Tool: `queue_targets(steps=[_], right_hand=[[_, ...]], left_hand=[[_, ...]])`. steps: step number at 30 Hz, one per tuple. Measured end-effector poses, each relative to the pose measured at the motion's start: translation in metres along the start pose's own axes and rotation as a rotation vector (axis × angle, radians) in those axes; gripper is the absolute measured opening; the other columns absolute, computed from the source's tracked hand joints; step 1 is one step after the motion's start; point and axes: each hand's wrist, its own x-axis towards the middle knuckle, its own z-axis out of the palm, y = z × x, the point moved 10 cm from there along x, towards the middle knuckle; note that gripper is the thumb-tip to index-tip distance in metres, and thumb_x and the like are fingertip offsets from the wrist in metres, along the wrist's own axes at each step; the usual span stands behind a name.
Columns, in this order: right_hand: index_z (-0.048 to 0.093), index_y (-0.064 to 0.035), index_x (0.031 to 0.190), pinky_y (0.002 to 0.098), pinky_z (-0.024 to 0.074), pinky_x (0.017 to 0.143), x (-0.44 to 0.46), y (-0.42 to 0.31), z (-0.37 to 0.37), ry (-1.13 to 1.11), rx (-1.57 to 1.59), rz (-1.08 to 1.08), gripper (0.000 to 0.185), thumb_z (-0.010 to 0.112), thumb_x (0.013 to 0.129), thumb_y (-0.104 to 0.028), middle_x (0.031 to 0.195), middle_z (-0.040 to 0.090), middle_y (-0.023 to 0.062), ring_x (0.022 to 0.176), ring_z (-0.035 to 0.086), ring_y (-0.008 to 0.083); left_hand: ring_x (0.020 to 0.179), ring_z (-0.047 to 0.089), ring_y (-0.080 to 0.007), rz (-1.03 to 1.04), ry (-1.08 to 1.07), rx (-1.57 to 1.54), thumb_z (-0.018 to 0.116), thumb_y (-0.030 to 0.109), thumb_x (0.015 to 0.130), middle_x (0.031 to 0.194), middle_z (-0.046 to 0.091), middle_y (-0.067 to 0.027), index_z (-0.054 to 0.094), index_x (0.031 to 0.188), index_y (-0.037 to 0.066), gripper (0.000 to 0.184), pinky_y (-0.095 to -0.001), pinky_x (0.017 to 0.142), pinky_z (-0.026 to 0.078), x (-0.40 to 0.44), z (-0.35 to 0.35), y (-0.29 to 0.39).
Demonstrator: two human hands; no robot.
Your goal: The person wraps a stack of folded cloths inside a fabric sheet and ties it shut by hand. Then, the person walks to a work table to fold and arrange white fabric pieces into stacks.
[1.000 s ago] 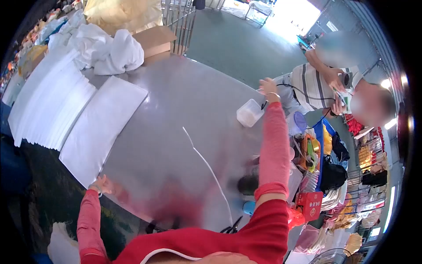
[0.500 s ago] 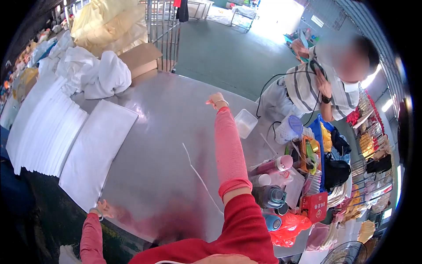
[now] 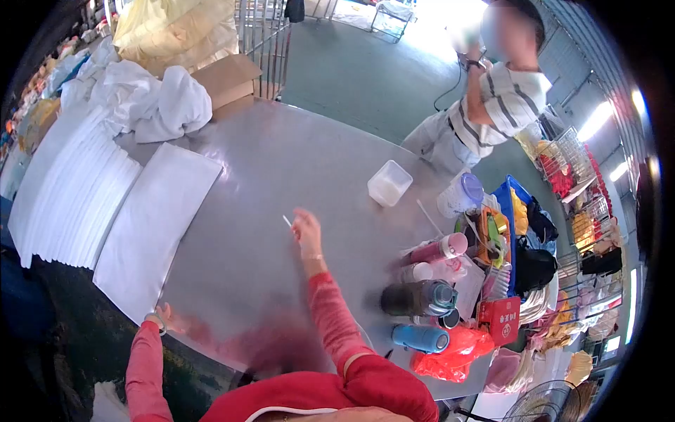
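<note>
Right hand [image 3: 306, 232] — at white cord [image 3: 287, 221], tabletop [image 3: 246, 260] below

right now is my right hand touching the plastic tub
Apart: the head view plainly shows bare grey table between the right hand and the plastic tub.
</note>
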Motion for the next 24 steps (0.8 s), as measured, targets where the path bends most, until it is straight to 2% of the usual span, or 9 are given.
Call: queue_targets(steps=[1,5,11,15,16,19,22,23,24], right_hand=[[0.052,-0.0028,0.102,0.0177,0.0342,0.040,-0.025,0.020,0.005,-0.044,-0.089,0.040,0.025,0.047,0.077,-0.005,0.060,0.050,0.0002,0.048,0.044,0.0049],[0.053,0.0000,0.098,0.0200,0.0381,0.044,-0.124,0.087,0.022,-0.206,-0.221,0.076,0.023,0.048,0.077,-0.008,0.060,0.052,0.0010,0.051,0.047,0.0060],[0.052,-0.0036,0.102,0.0262,0.0454,0.066,-0.239,0.099,0.062,-0.466,-0.655,0.035,0.025,0.051,0.077,-0.007,0.076,0.059,0.0064,0.070,0.056,0.0135],[0.052,-0.0032,0.102,0.0280,0.0455,0.068,-0.289,0.106,0.099,-0.677,-0.720,-0.028,0.026,0.052,0.077,-0.008,0.081,0.059,0.0074,0.073,0.058,0.0165],[0.052,-0.0031,0.102,0.0283,0.0457,0.067,-0.298,0.106,0.108,-0.734,-0.731,-0.049,0.026,0.052,0.077,-0.008,0.082,0.059,0.0073,0.072,0.058,0.0172],[0.054,-0.0033,0.099,0.0335,0.0449,0.069,-0.324,0.110,0.128,-0.796,-0.778,-0.008,0.025,0.050,0.077,-0.013,0.084,0.059,0.0142,0.077,0.057,0.0265],[0.054,-0.0030,0.099,0.0348,0.0448,0.069,-0.354,0.110,0.153,-0.835,-0.951,-0.254,0.024,0.049,0.077,-0.013,0.085,0.059,0.0154,0.077,0.057,0.0297],[0.054,-0.0032,0.099,0.0352,0.0449,0.069,-0.368,0.114,0.161,-0.849,-0.950,-0.213,0.024,0.049,0.078,-0.014,0.085,0.059,0.0158,0.077,0.057,0.0306],[0.054,-0.0034,0.099,0.0355,0.0450,0.069,-0.387,0.118,0.173,-0.883,-0.953,-0.168,0.024,0.049,0.079,-0.015,0.085,0.059,0.0163,0.077,0.056,0.0316]], left_hand=[[0.122,0.017,-0.0441,-0.055,0.000,-0.015,0.060,0.074,0.042,0.134,0.006,-0.0292,-0.008,0.132,0.006,0.132,-0.0473,0.099,0.020,-0.056,-0.031,0.030],[0.121,0.022,-0.0417,-0.064,0.068,0.002,0.060,0.069,0.048,0.133,0.011,-0.0294,-0.004,0.133,0.005,0.123,-0.0445,0.098,0.024,-0.056,-0.035,0.030],[0.123,0.019,-0.0394,-0.069,0.313,-0.278,0.070,0.055,0.050,0.136,0.011,-0.0245,0.005,0.135,0.012,0.115,-0.0400,0.099,0.024,-0.088,-0.045,0.038],[0.121,0.027,-0.0343,0.375,0.737,-0.520,0.069,0.035,0.062,0.133,0.025,-0.0192,0.027,0.129,0.007,0.083,-0.0385,0.098,0.027,-0.118,-0.028,0.069],[0.120,0.031,-0.0329,0.515,0.885,-0.587,0.068,0.030,0.065,0.132,0.029,-0.0179,0.032,0.127,0.006,0.075,-0.0381,0.097,0.029,-0.128,-0.012,0.071],[0.111,0.044,-0.0265,0.566,0.871,-1.469,0.064,0.012,0.070,0.124,0.042,-0.0137,0.043,0.120,0.004,0.055,-0.0332,0.090,0.037,-0.149,0.078,0.042],[0.100,0.053,-0.0200,0.357,0.990,-1.612,0.060,0.005,0.072,0.110,0.054,-0.0094,0.050,0.112,0.003,0.041,-0.0281,0.082,0.042,-0.153,0.223,-0.001],[0.100,0.053,-0.0195,0.249,1.019,-1.675,0.060,0.005,0.072,0.107,0.056,-0.0087,0.051,0.110,0.002,0.039,-0.0281,0.082,0.042,-0.155,0.287,-0.016],[0.085,0.057,-0.0167,0.185,1.160,-1.778,0.057,0.005,0.074,0.090,0.061,-0.0054,0.057,0.099,0.003,0.025,-0.0271,0.073,0.045,-0.148,0.359,-0.035]])
